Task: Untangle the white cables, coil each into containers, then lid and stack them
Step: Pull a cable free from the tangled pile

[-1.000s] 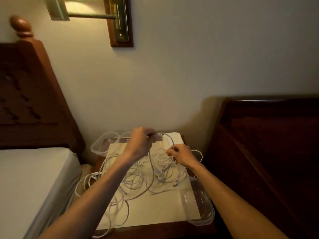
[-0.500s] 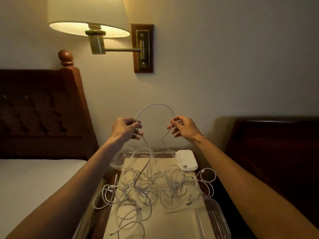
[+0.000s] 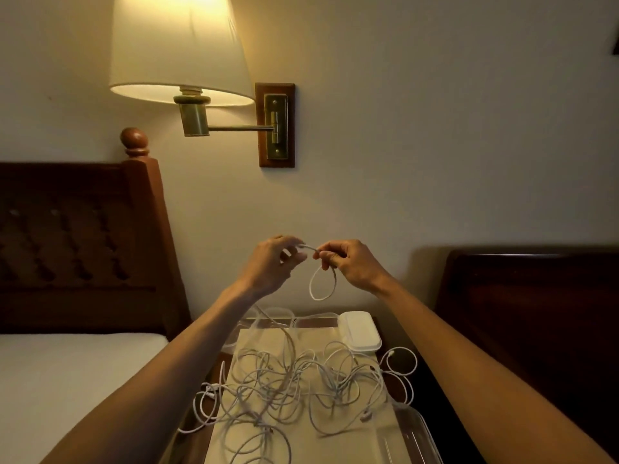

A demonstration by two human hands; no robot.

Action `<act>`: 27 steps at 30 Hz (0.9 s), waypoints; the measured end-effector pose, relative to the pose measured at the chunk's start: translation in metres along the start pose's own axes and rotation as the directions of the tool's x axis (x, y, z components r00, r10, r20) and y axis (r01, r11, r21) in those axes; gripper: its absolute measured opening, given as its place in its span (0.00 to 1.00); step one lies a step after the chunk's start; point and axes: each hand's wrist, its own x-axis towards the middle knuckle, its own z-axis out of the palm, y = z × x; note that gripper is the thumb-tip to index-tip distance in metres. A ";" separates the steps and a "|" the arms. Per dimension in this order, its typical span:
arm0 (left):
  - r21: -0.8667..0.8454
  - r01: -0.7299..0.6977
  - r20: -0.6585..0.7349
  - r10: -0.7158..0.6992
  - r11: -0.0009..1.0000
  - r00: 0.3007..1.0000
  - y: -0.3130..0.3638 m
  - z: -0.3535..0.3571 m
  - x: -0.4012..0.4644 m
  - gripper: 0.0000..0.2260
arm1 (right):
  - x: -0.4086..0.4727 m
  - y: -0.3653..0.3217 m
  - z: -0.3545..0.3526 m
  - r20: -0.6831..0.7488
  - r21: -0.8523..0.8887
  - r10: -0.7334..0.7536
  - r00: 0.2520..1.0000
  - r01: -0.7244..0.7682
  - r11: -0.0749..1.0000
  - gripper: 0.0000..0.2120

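Note:
A tangle of white cables (image 3: 294,383) lies on a cream mat (image 3: 341,447) on the nightstand. One white cable runs up from the pile to my hands, held well above the table. My left hand (image 3: 271,262) pinches the cable near its end. My right hand (image 3: 351,262) grips the same cable, and a small loop (image 3: 321,284) hangs below it. Clear containers (image 3: 278,316) stand at the back of the nightstand, beside a stack of white lids (image 3: 360,331). Another clear container (image 3: 415,433) sits at the front right.
A bed with a white sheet (image 3: 67,380) and dark wooden headboard (image 3: 83,246) is on the left. Dark wooden furniture (image 3: 536,313) stands on the right. A lit wall lamp (image 3: 181,48) hangs above the nightstand.
My hands lifted one cable off the pile, then came close together. The wide arch between them has shrunk to a small loop under my right hand.

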 end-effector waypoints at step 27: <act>0.029 0.165 -0.361 -0.144 0.986 0.922 0.030 0.022 -0.052 0.06 | -0.018 -0.054 -0.035 0.166 0.706 0.282 0.945 -0.314 0.635 0.14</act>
